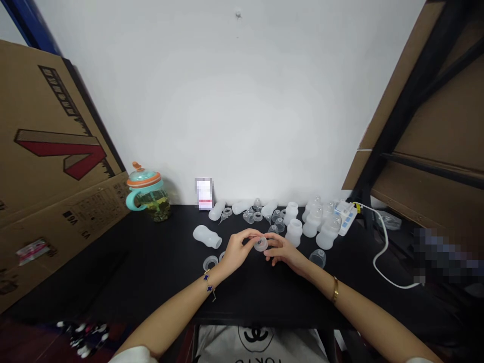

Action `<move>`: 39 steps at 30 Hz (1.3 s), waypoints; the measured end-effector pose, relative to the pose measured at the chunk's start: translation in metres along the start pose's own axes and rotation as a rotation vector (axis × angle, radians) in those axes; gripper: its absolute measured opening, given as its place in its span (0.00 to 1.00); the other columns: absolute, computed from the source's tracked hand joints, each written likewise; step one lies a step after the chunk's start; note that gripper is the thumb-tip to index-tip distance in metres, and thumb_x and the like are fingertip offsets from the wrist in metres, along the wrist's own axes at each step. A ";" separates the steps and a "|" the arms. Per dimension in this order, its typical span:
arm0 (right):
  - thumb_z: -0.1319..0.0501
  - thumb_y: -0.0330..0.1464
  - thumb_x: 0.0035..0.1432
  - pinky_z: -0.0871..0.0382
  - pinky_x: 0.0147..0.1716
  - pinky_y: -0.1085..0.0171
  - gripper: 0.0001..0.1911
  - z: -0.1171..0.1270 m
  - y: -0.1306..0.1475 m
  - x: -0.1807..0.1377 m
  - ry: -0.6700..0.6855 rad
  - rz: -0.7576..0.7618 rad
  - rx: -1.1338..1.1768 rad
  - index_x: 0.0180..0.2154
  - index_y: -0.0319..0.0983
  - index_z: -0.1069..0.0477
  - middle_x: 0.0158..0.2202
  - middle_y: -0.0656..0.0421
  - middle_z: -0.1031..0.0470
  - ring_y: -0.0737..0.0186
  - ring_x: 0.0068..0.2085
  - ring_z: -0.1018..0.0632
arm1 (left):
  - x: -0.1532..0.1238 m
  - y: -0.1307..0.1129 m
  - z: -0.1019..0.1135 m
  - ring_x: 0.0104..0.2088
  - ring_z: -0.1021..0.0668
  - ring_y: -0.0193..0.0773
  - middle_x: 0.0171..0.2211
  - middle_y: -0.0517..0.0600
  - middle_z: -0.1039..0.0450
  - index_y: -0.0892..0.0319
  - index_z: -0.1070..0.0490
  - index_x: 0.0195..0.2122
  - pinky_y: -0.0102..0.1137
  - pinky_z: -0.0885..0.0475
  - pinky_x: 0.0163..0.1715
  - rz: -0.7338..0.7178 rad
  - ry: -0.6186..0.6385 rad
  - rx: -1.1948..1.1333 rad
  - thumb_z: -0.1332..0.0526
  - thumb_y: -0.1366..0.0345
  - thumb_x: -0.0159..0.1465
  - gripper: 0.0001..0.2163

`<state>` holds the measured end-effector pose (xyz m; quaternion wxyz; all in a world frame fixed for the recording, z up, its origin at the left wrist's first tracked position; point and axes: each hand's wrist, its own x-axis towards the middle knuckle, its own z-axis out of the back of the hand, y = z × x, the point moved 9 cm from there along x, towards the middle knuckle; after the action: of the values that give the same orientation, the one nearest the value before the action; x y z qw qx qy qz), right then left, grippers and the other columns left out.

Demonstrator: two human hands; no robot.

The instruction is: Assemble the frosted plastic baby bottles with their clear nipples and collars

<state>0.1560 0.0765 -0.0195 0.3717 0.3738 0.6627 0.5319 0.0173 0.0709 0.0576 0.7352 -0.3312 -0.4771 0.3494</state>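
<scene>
My left hand (237, 250) and my right hand (283, 250) meet above the middle of the black table (151, 272). Together they pinch a small clear plastic ring with a teat (260, 244) between their fingertips. A translucent bottle (206, 236) lies on its side just left of my left hand. A clear ring (210, 262) lies by my left wrist, and a clear cap (317, 258) sits to the right of my right wrist.
Several translucent bottles (315, 222), rings and teats stand at the back of the table. A white power strip (346, 217) with a cable lies at the right. A teal-handled jug (147, 196) stands at the left, beside cardboard boxes (49, 166).
</scene>
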 end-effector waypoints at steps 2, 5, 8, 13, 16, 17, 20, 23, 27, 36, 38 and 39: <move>0.24 0.35 0.43 0.27 0.24 0.70 0.32 0.000 -0.001 0.000 -0.005 0.000 -0.007 0.51 0.45 0.31 0.43 0.59 0.23 0.67 0.31 0.22 | 0.000 0.001 0.001 0.42 0.19 0.43 0.40 0.51 0.19 0.56 0.21 0.40 0.34 0.25 0.44 0.017 -0.009 -0.013 0.40 0.57 0.67 0.11; 0.25 0.34 0.43 0.28 0.23 0.70 0.32 0.000 -0.002 0.001 -0.012 0.004 -0.011 0.51 0.45 0.30 0.42 0.60 0.22 0.67 0.31 0.22 | 0.001 0.005 0.002 0.42 0.19 0.43 0.40 0.52 0.19 0.57 0.22 0.39 0.34 0.24 0.44 0.026 -0.019 -0.043 0.39 0.56 0.67 0.11; 0.25 0.34 0.44 0.28 0.23 0.70 0.31 0.002 -0.004 0.002 -0.020 0.013 0.000 0.51 0.45 0.29 0.42 0.60 0.22 0.66 0.31 0.22 | 0.001 0.011 0.003 0.42 0.18 0.43 0.40 0.53 0.19 0.58 0.23 0.41 0.34 0.24 0.44 0.040 -0.038 -0.116 0.37 0.58 0.65 0.10; 0.25 0.35 0.45 0.29 0.23 0.71 0.27 0.001 -0.004 0.002 -0.020 0.003 -0.007 0.48 0.43 0.27 0.40 0.60 0.23 0.67 0.30 0.23 | 0.003 0.025 0.003 0.33 0.18 0.40 0.34 0.51 0.20 0.59 0.26 0.43 0.31 0.24 0.36 0.112 -0.048 -0.236 0.32 0.57 0.60 0.14; 0.25 0.35 0.45 0.29 0.23 0.71 0.25 0.000 -0.003 0.002 -0.015 -0.010 -0.010 0.46 0.42 0.27 0.40 0.59 0.23 0.68 0.30 0.23 | 0.003 0.028 0.006 0.30 0.19 0.39 0.32 0.51 0.20 0.60 0.24 0.40 0.31 0.24 0.33 0.143 -0.076 -0.228 0.31 0.56 0.58 0.14; 0.25 0.35 0.46 0.29 0.23 0.71 0.24 0.000 -0.003 0.002 -0.015 -0.011 -0.010 0.46 0.42 0.27 0.41 0.59 0.23 0.68 0.30 0.23 | 0.003 0.028 0.007 0.31 0.20 0.39 0.31 0.50 0.20 0.60 0.23 0.38 0.31 0.25 0.33 0.143 -0.084 -0.205 0.30 0.56 0.58 0.14; 0.26 0.36 0.46 0.29 0.24 0.70 0.23 0.000 -0.003 0.002 -0.012 -0.007 -0.013 0.45 0.42 0.26 0.42 0.59 0.23 0.68 0.30 0.23 | 0.004 0.024 0.011 0.31 0.21 0.38 0.30 0.49 0.21 0.60 0.23 0.32 0.30 0.26 0.33 0.117 -0.106 -0.128 0.31 0.55 0.58 0.12; 0.26 0.36 0.47 0.29 0.23 0.70 0.22 0.001 -0.004 0.002 -0.011 -0.006 -0.018 0.45 0.41 0.26 0.42 0.59 0.24 0.69 0.29 0.23 | 0.004 0.020 0.015 0.30 0.22 0.37 0.27 0.48 0.23 0.59 0.25 0.28 0.30 0.27 0.33 0.081 -0.134 -0.079 0.31 0.54 0.58 0.13; 0.26 0.37 0.47 0.29 0.24 0.71 0.22 0.001 -0.004 0.003 -0.007 -0.006 -0.024 0.45 0.41 0.26 0.42 0.59 0.24 0.69 0.29 0.23 | 0.003 0.013 0.017 0.34 0.21 0.40 0.30 0.49 0.21 0.58 0.23 0.30 0.32 0.27 0.38 0.037 -0.150 -0.010 0.32 0.56 0.60 0.11; 0.26 0.38 0.47 0.28 0.23 0.70 0.22 0.003 -0.004 0.004 -0.022 0.025 -0.041 0.45 0.42 0.25 0.42 0.59 0.24 0.68 0.29 0.24 | 0.000 0.001 0.020 0.44 0.20 0.43 0.40 0.49 0.18 0.52 0.19 0.39 0.37 0.26 0.47 -0.058 -0.167 0.096 0.35 0.61 0.64 0.06; 0.25 0.38 0.47 0.29 0.23 0.70 0.22 0.004 -0.006 0.004 -0.026 0.026 -0.042 0.45 0.42 0.25 0.41 0.59 0.23 0.68 0.30 0.23 | -0.001 0.001 0.022 0.42 0.20 0.43 0.39 0.49 0.19 0.53 0.19 0.39 0.36 0.25 0.46 -0.052 -0.182 0.110 0.33 0.61 0.62 0.05; 0.26 0.38 0.47 0.29 0.23 0.70 0.22 0.005 -0.006 0.005 -0.027 0.026 -0.041 0.45 0.42 0.25 0.42 0.59 0.23 0.68 0.30 0.23 | -0.001 0.001 0.022 0.41 0.19 0.43 0.37 0.49 0.19 0.53 0.20 0.38 0.37 0.25 0.46 -0.049 -0.191 0.124 0.31 0.60 0.61 0.06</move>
<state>0.1575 0.0816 -0.0267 0.3815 0.3818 0.6416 0.5450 -0.0041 0.0744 0.0636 0.7139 -0.2383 -0.5305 0.3901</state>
